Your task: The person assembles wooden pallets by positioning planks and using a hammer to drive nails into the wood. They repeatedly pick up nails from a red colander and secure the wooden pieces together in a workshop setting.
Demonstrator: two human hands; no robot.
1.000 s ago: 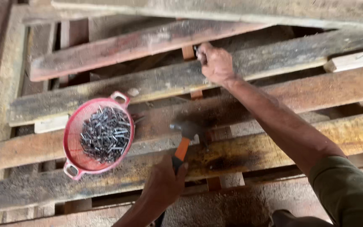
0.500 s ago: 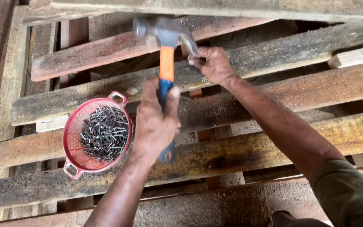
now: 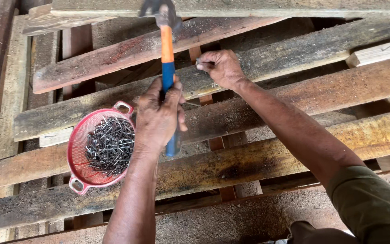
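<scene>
Hammer raised over the nail.
My left hand (image 3: 159,115) grips the hammer (image 3: 168,68); my right hand (image 3: 222,68) pinches a nail on the plank (image 3: 294,54). I should strike squarely, fingers low.

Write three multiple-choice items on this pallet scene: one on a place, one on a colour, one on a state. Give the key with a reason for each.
1. Where does the red bowl of nails sit?
A. On the slats, left of the left hand
B. Under the right forearm
C. On the floor beyond the pallet

2. What colours is the hammer handle?
A. All black
B. Orange above, blue below
C. Bare wood

3. How is the hammer held?
A. Lying flat on a slat
B. Resting in the bowl
C. Raised, head up, gripped by the left hand

Key: 1 A, the bowl rests on the pallet slats beside that hand. 2 B, orange shows near the head, blue at the grip. 3 C, the head is above the right hand, which pinches something small at a slat.
</scene>
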